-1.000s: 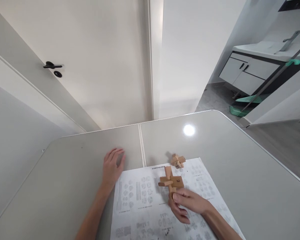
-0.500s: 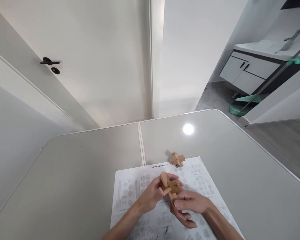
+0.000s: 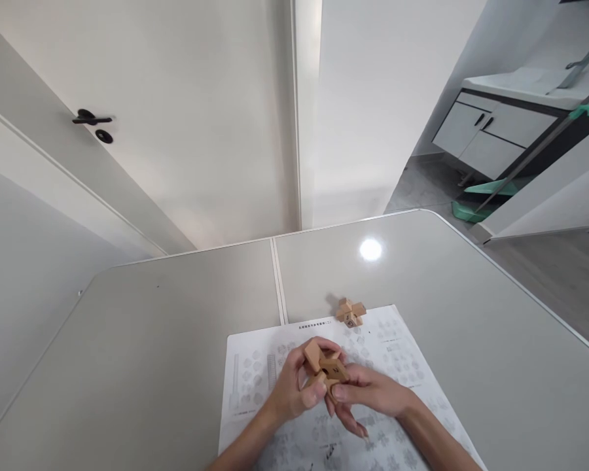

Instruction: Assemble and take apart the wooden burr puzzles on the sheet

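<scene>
Between my two hands is a wooden interlocking puzzle [image 3: 334, 370], made of several notched pieces, one marked with a dark "2". My left hand [image 3: 294, 386] wraps round its left side, thumb pressed on the near pieces and fingers behind. From the right, my right hand [image 3: 370, 391] pinches the near right end between thumb and fingers. Both hands are over a printed sheet [image 3: 397, 366] covered in small diagrams. At the sheet's far edge sits a second, cross-shaped wooden puzzle [image 3: 351, 313] with dark marks on it, apart from my hands.
The sheet lies on a grey table [image 3: 152, 347] with a pale seam [image 3: 277, 281] running across it. Beyond the table's far edge stands a door with a black handle [image 3: 92, 118]. At the right are a sink cabinet [image 3: 495, 131] and a green dustpan [image 3: 471, 210].
The puzzle in my hands has turned and shifted slightly left. My left thumb now presses on its near pieces, and my right hand has moved in closer. The second puzzle stays put.
</scene>
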Motion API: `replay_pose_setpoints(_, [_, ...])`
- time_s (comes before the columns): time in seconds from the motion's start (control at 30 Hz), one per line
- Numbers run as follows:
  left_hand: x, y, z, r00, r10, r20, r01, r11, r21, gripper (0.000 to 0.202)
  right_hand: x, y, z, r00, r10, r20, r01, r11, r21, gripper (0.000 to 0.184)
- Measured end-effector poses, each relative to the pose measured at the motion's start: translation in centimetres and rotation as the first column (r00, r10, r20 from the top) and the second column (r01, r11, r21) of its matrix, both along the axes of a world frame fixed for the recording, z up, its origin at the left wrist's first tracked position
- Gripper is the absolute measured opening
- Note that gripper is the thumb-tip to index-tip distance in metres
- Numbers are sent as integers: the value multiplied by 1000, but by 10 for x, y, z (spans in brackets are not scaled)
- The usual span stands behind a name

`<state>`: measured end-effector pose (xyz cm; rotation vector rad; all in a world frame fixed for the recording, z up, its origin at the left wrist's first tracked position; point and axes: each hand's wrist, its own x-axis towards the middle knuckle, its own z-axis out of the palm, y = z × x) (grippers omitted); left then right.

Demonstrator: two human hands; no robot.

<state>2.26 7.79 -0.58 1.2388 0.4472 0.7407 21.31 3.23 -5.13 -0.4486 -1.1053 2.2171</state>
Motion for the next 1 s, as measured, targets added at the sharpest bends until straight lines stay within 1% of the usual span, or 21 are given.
replay_pose_setpoints(0.17, [-3,1,-4,999,36,29,-38,998,51,69,-1,0,5,996,-94,10,94,995,-12,41])
replay_pose_setpoints(0.33, [-3,2,-6,997,73,28,-76,993,93,68,-2,0,4,994,-114,7,114,993,-18,42])
replay_pose_setpoints(0.47, [-3,1,-5,995,96,7,-97,992,77,67,0,-1,0,992,-122,20,122,992,9,44])
replay_pose_setpoints(0.57, [-3,1,-3,995,102,-20,-100,993,65,68,3,-2,1,988,-152,12,151,988,25,45])
replay_pose_setpoints(0.67, [-3,1,-1,993,109,-52,-106,993,49,71,6,-2,4,983,-179,-35,179,984,5,47])
replay_pose_setpoints(0.77, [-3,1,-3,990,124,-69,-121,992,38,74,8,-2,6,977,-183,-108,180,983,-34,47])
replay_pose_setpoints(0.93, [-3,2,-10,981,173,-87,-168,984,56,64,8,-4,5,956,-195,-218,184,980,-71,45])
replay_pose_setpoints(1.0, [-2,5,-11,977,196,-77,-196,981,9,59,9,-4,6,944,-231,-236,215,972,-91,46])
